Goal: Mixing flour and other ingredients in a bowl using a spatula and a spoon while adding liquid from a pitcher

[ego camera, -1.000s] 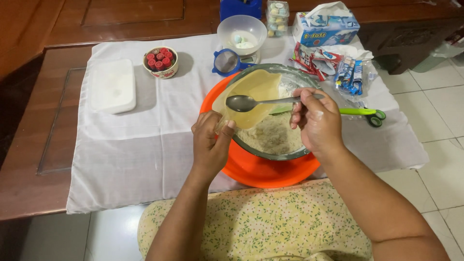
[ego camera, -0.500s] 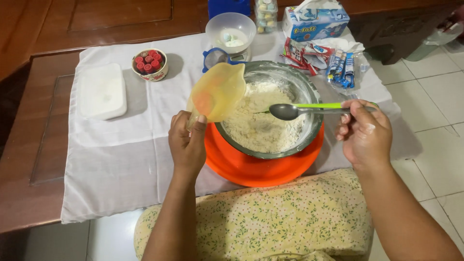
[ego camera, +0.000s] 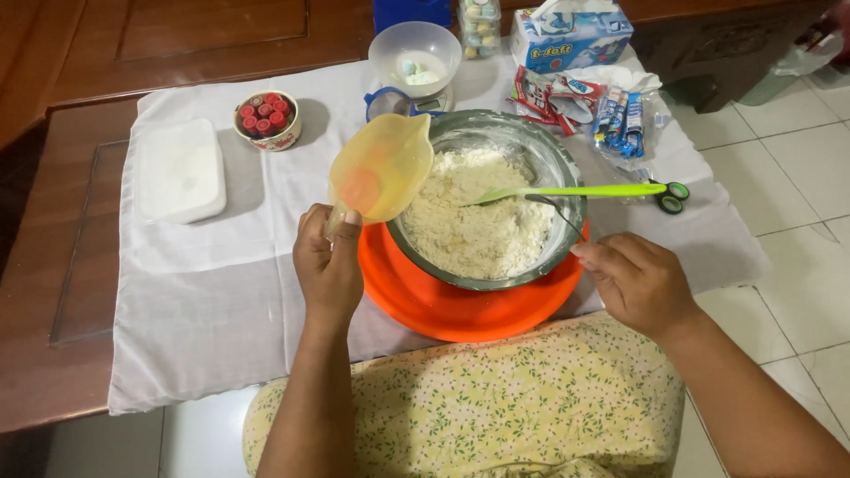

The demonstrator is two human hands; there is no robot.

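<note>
Right hand (ego camera: pixel 642 283) released the spoon (ego camera: pixel 567 191); white cloth (ego camera: pixel 204 292) covers the wooden table (ego camera: pixel 53 265).

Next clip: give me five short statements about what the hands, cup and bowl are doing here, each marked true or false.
1. The left hand holds a translucent yellow measuring cup tilted at the metal bowl. True.
2. The right hand grips the spoon. False: the green-handled spoon rests in the bowl, untouched.
3. The bowl holds a pale crumbly mixture. True.
4. The metal bowl sits in a blue basin. False: the basin is orange.
5. The white lidded container lies left of the bowl. True.
</note>
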